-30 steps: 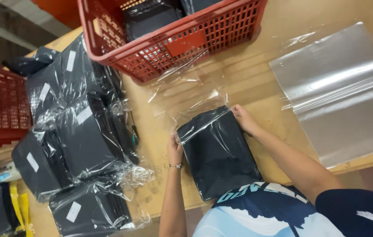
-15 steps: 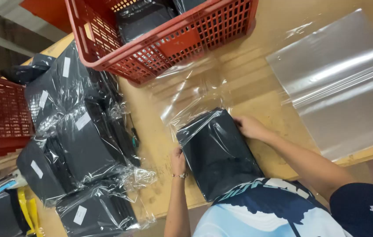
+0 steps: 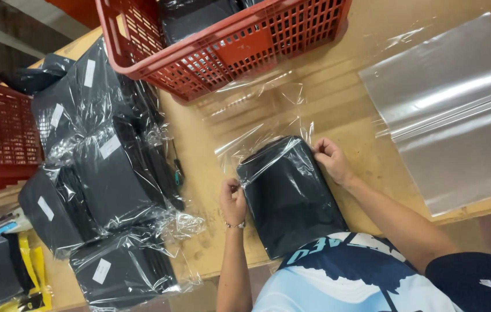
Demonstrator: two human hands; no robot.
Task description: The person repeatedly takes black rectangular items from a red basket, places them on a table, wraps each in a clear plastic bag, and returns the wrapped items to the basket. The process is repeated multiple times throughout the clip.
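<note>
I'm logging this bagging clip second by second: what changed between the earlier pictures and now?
The left hand shifted up the side of the dark folded garment toward the bag mouth, and the right hand closed its grip at the opposite corner of the clear bag. The garment stayed put on the table; red basket and packed stack look unchanged.

The bagged garment lay on the table right in front of the person, left hand at one side, right hand at the other. Beyond it stood a basket with garments inside. A pile of filled bags sat to the left, a stack of flat bags to the right.
</note>
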